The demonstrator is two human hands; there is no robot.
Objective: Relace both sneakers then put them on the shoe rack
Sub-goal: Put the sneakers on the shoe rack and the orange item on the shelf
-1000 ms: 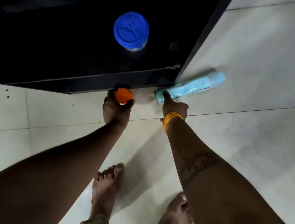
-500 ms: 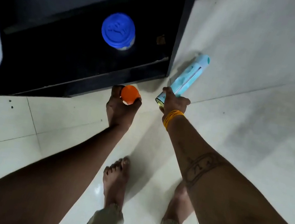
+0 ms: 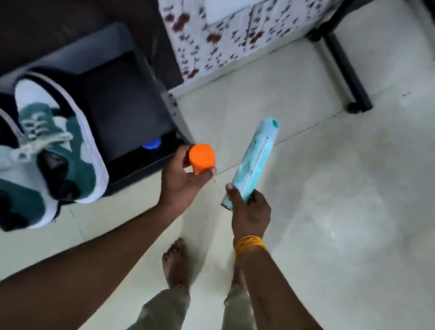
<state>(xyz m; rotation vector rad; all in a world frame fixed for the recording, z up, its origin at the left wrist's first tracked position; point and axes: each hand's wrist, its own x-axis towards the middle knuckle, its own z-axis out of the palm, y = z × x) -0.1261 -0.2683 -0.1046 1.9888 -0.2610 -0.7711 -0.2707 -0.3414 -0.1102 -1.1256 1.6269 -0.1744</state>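
Far left of both hands, two green-and-white sneakers (image 3: pixel 39 145) sit side by side on the top of a dark shoe rack (image 3: pixel 121 107), laces tied in loose bows; the nearer one is cut off by the left edge, and motion blur smears both. A blue round cap (image 3: pixel 152 144) shows only in part, tucked in the rack's lower shelf just left of the left hand's fingertips.

The left hand (image 3: pixel 183 180) holds an orange cap-shaped object (image 3: pixel 201 157), thumb and fingers curled round its lower end; what it belongs to cannot be told. Just right of it, apart and not touching, the right hand (image 3: pixel 249 214) grips the bottom of a long pale-blue tube (image 3: pixel 254 165), which rises away from the fingers and ends in a teal tip. Its printing is too blurred to read. A yellow band (image 3: pixel 250 244) circles that wrist.

Below the hands, bare feet and trouser legs stand on a pale tiled floor (image 3: pixel 360 219). Beyond the fingers hangs a floral cloth (image 3: pixel 230 21), its top cut off.
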